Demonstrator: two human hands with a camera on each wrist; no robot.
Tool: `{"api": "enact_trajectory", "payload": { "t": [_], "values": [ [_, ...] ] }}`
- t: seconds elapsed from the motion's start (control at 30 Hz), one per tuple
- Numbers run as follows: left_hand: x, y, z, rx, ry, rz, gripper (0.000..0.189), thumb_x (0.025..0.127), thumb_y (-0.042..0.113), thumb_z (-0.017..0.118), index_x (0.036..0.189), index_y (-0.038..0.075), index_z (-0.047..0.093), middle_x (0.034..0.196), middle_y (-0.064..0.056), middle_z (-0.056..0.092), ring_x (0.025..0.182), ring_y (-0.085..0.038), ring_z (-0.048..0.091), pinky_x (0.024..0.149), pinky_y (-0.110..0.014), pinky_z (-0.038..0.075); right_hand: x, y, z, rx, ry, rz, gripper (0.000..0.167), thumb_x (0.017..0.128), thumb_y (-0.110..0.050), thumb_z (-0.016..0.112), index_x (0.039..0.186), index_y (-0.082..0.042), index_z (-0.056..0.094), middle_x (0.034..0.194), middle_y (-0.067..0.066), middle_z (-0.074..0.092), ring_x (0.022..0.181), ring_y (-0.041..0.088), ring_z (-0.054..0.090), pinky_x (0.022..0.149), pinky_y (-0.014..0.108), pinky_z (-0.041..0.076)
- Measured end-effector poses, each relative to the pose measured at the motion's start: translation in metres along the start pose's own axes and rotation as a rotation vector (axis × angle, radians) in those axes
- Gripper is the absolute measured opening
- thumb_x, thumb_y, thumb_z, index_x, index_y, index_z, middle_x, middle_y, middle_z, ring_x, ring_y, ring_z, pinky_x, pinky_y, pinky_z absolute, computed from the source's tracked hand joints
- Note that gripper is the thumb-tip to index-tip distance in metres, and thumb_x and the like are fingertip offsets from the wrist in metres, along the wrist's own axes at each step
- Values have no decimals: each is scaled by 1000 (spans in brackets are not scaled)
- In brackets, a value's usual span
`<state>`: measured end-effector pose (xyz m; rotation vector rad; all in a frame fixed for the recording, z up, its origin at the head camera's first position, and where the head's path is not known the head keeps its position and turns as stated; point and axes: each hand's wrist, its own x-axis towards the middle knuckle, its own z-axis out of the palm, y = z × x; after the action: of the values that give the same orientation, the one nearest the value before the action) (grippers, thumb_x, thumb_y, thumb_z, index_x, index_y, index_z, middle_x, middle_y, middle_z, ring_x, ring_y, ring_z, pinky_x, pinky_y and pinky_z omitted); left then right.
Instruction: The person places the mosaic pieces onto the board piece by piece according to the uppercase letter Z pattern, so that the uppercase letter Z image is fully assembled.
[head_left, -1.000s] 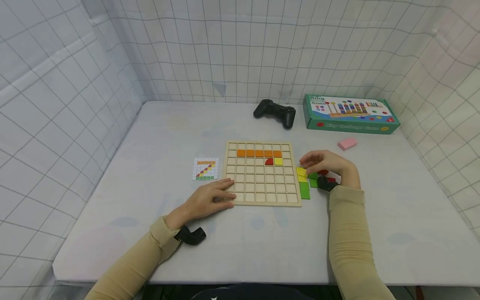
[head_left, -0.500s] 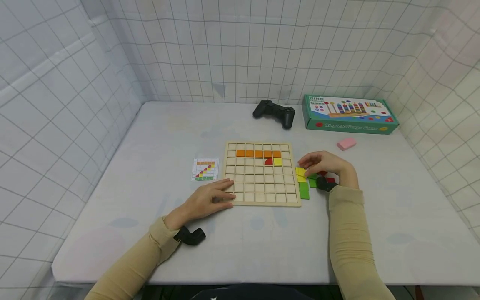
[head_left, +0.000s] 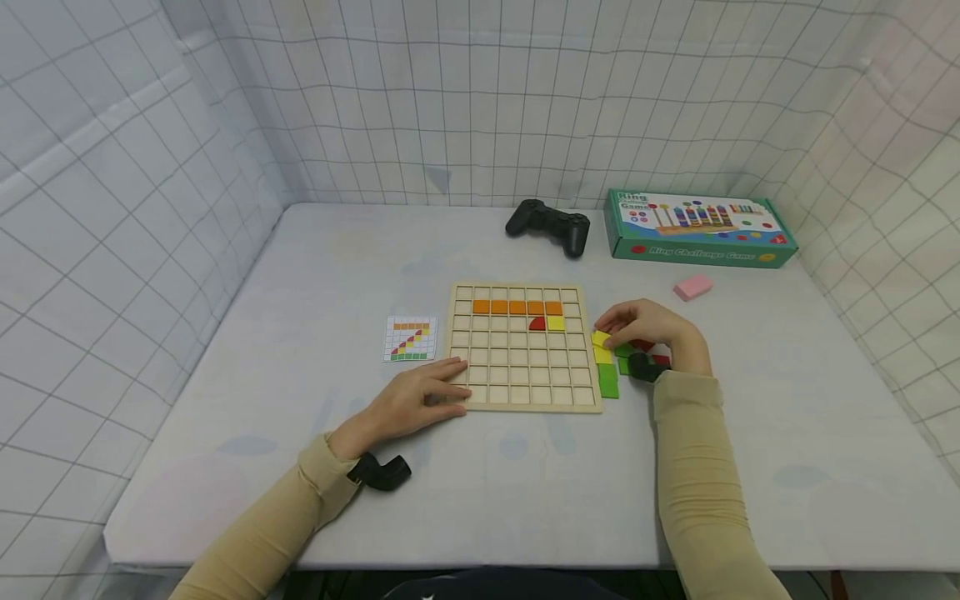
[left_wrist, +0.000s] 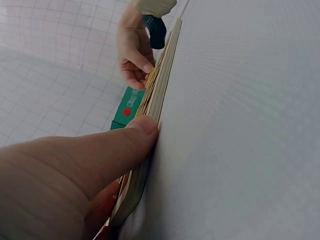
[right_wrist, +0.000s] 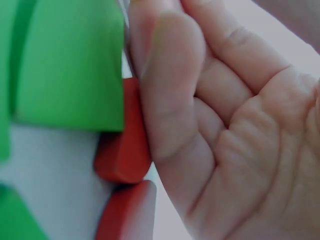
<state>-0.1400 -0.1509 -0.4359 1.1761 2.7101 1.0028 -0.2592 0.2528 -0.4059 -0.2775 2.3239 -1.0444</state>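
Note:
A wooden grid board [head_left: 510, 358] lies mid-table, holding a row of orange square tiles [head_left: 517, 307], a red rounded tile [head_left: 537, 323] and a yellow square [head_left: 555, 322] below them. The left hand [head_left: 412, 400] rests on the board's lower left edge, fingers extended. In the left wrist view its thumb [left_wrist: 142, 126] lies against the board's side. Just right of the board, the right hand [head_left: 651, 325] pinches a yellow tile [head_left: 600, 337] between thumb and fingers, over a loose pile. Green tiles [right_wrist: 70, 65] and red tiles [right_wrist: 125, 150] lie beside its thumb in the right wrist view.
A pattern card [head_left: 410, 338] lies left of the board. Behind stand a black game controller [head_left: 549, 225] and a green Ring Challenge Game box [head_left: 703, 229], with a pink block [head_left: 693, 287] in front of the box. Gridded cloth walls [head_left: 420, 108] surround the table's back and sides.
The right hand has shifted slightly left, and the upper yellow tile at its fingertips has tilted and moved a little. The left hand and board stay put.

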Motion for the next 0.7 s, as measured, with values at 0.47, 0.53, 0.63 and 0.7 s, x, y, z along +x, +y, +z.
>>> {"api": "enact_trajectory", "payload": {
  "t": [0.47,0.53,0.63,0.7],
  "values": [
    [0,-2,2,1,8,9,28,87,29,69,110,12,72,139,-12,47,133,-23,37,111,-38,30,-6,-12,2,-19,23,32,41,81,-20,74,115,-1,62,113,12,62,89,23,52,75,27,46],
    [0,-2,2,4,13,12,28,86,28,70,109,12,72,139,-12,48,133,-24,37,110,-38,31,-6,-12,2,-33,23,39,41,81,-21,74,115,-2,62,113,12,62,88,22,52,72,27,46],
    [0,-2,2,4,22,21,28,86,27,70,109,12,73,138,-14,48,132,-26,38,110,-39,31,-5,-12,1,-31,31,54,41,81,-21,74,115,-3,62,111,12,62,82,22,51,66,26,45],
    [0,-1,2,4,26,28,28,86,27,70,109,11,73,137,-15,49,132,-27,39,110,-39,31,-4,-12,1,-32,44,59,40,80,-21,75,114,-4,62,107,11,62,79,22,51,63,26,45]
  ]
}}
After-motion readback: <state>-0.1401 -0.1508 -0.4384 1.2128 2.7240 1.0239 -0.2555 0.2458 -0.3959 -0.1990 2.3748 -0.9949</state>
